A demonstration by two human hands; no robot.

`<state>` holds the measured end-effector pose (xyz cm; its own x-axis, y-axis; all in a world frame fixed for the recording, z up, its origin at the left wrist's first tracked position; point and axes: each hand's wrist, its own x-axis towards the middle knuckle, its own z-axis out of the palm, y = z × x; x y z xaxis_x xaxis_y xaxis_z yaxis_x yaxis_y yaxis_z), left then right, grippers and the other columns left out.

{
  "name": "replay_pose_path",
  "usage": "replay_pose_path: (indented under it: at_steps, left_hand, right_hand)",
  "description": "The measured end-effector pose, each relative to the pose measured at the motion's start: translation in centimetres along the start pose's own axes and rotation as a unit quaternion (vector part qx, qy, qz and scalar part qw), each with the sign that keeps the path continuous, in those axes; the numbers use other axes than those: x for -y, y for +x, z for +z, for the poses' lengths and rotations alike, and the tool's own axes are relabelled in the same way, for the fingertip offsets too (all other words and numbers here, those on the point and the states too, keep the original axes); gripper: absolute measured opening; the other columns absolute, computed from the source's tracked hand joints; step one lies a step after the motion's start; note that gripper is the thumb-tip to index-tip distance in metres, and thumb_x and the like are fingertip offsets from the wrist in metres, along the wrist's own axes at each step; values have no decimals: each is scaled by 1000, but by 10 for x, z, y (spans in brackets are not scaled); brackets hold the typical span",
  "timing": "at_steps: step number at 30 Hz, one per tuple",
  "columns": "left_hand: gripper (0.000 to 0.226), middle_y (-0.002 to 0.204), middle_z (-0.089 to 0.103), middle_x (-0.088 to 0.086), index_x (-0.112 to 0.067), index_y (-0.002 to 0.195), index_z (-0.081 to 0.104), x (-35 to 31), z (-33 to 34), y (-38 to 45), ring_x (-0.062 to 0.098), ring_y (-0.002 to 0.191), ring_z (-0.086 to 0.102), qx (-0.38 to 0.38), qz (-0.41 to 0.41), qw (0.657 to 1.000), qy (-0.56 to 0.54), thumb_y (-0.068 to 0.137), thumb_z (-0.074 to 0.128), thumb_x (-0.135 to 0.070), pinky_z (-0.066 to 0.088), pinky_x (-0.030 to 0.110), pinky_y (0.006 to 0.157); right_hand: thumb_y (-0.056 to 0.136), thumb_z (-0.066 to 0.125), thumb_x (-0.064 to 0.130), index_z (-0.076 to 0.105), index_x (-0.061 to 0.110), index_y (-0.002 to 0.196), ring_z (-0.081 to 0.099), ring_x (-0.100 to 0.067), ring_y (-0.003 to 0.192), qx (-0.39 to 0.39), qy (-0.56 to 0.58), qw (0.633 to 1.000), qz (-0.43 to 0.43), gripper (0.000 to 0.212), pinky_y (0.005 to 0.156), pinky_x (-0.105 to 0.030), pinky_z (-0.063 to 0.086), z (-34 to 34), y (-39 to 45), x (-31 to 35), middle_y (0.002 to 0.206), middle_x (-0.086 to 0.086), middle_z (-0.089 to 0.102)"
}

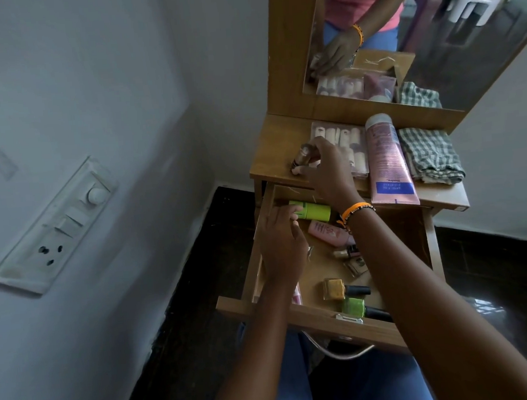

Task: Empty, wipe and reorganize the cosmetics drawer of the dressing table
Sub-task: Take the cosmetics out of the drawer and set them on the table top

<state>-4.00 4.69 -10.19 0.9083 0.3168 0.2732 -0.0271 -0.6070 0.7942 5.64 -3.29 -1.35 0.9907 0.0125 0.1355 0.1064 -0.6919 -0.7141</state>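
The wooden drawer (pixel 322 324) of the dressing table is pulled out in front of me. My left hand (pixel 282 239) is inside it, fingers on a lime-green tube (pixel 316 211) at the back. My right hand (pixel 329 169) is up on the tabletop (pixel 271 155), fingers closed on a small brownish bottle (pixel 303 155). In the drawer lie a pink bottle (pixel 329 233), a yellow nail polish (pixel 335 289), a green nail polish (pixel 354 307) and other small bottles (pixel 350 253).
On the tabletop lie a clear pack of small bottles (pixel 350 139), a large pink tube (pixel 387 161) and a folded checked cloth (pixel 429 155). A mirror (pixel 433 44) stands behind. A wall with a switch panel (pixel 59 228) is at the left; dark floor lies around.
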Motion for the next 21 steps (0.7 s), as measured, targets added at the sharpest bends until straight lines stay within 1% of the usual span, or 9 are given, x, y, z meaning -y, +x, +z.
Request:
replay_pose_path:
  at_steps: [3, 6, 8, 9, 11, 14, 17, 19, 21]
  left_hand:
    - [27, 102, 63, -4, -20, 105, 63, -1, -1, -1, 14, 98, 58, 1, 1, 1000, 0, 85, 52, -6, 53, 36, 79]
    - [26, 102, 63, -4, -20, 106, 63, 0, 1, 0, 12, 97, 58, 5, -6, 1000, 11, 86, 54, -6, 54, 35, 79]
    - [25, 101, 63, -4, -19, 106, 63, -1, 1, 0, 12, 96, 58, 4, -3, 1000, 17, 86, 55, -6, 54, 35, 79]
    - [26, 101, 63, -4, -19, 105, 63, -1, 0, 0, 12, 96, 58, 4, -1, 1000, 17, 85, 55, -5, 54, 36, 79]
    - [26, 100, 63, -4, -19, 105, 63, -2, 0, -1, 13, 95, 58, 6, -3, 1000, 10, 85, 54, -5, 54, 36, 79]
    - [25, 100, 63, -4, -19, 105, 63, -1, -1, 0, 13, 95, 59, 3, 4, 1000, 11, 85, 54, -5, 54, 37, 78]
    - [25, 101, 64, -4, -19, 104, 62, 1, 0, -1, 14, 96, 60, 7, 13, 1000, 18, 85, 55, -6, 55, 37, 78]
    - [24, 100, 64, -3, -19, 104, 62, 0, -1, -2, 14, 96, 60, 6, 18, 1000, 18, 85, 55, -6, 54, 38, 78]
    - [24, 99, 64, -3, -18, 103, 62, 0, -2, -2, 15, 95, 60, 7, 20, 1000, 18, 84, 54, -5, 54, 39, 79]
  right_hand:
    - [81, 65, 16, 56, 8, 106, 53, -21, 97, -15, 10, 999, -32, 28, 84, -34, 47, -3, -4, 3, 108, -7, 56]
    - [86, 58, 12, 50, 9, 122, 46, -16, 103, -4, 12, 998, -66, 36, 86, -25, 39, -9, -9, 9, 121, -7, 46]
    - [84, 62, 11, 46, 11, 124, 48, -14, 101, -10, 14, 997, -73, 43, 82, -24, 37, -12, -9, 11, 116, -4, 51]
    - [82, 65, 12, 47, 11, 121, 50, -12, 96, -20, 19, 997, -65, 43, 78, -22, 37, -13, -9, 10, 108, -1, 55]
    - [79, 68, 12, 52, 10, 108, 53, -10, 85, -34, 31, 997, -56, 33, 68, -17, 38, -14, -8, 10, 95, 2, 59]
    - [76, 71, 11, 58, 13, 90, 54, -13, 80, -31, 9, 997, -77, 19, 62, -10, 39, -13, -4, 8, 92, -4, 62]
    - [76, 70, 10, 61, 11, 89, 55, -16, 82, -15, -5, 996, -85, 16, 69, -14, 44, -8, 1, 5, 96, -7, 62]
    - [76, 69, 11, 63, 9, 94, 55, -20, 88, -10, -20, 997, -73, 19, 77, -28, 48, -4, 5, 2, 101, -8, 60]
    - [77, 69, 13, 63, 8, 98, 53, -19, 89, -6, -30, 998, -60, 22, 74, -26, 43, 0, 7, -2, 103, -9, 59]
